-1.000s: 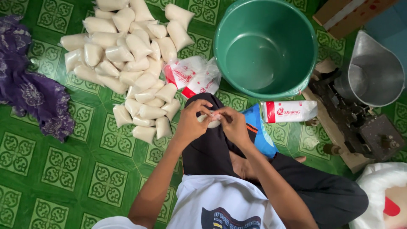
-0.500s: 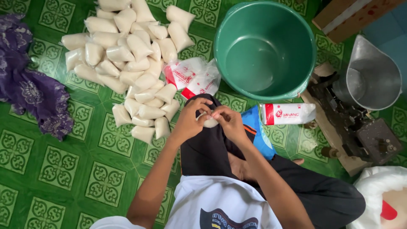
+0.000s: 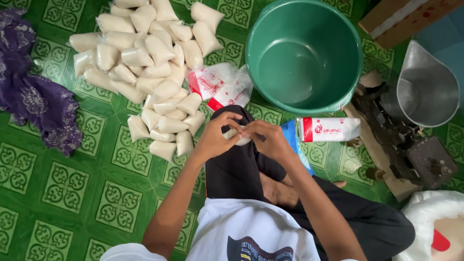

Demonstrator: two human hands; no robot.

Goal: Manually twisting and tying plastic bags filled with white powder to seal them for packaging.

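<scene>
- The person sits on the green patterned floor with one knee raised, and the small white bag sits right on top of that knee, well short of the green basin
- Both hands meet over it: the left hand closes in from the side away from the basin, the right hand from the basin's side, fingertips pinched together on the bag's top
- Only a sliver of the bag shows between the fingers, so I cannot tell which way its long axis runs; it looks squeezed short between the two grips
- Neither hand is plainly nearer; they are touching the bag from opposite sides, nearly mirror to each other, and both are clamped on it rather than spread
- The pile of filled white bags lies beyond the left hand, on the far side from the basin, so that hand has the shorter way to it
- Just below the basin's rim lie crumpled red-and-white wrappers, and a flat red-and-white packet rests close to the right hand
- A metal scoop on a dark scale stands past the basin, well apart from both hands
</scene>
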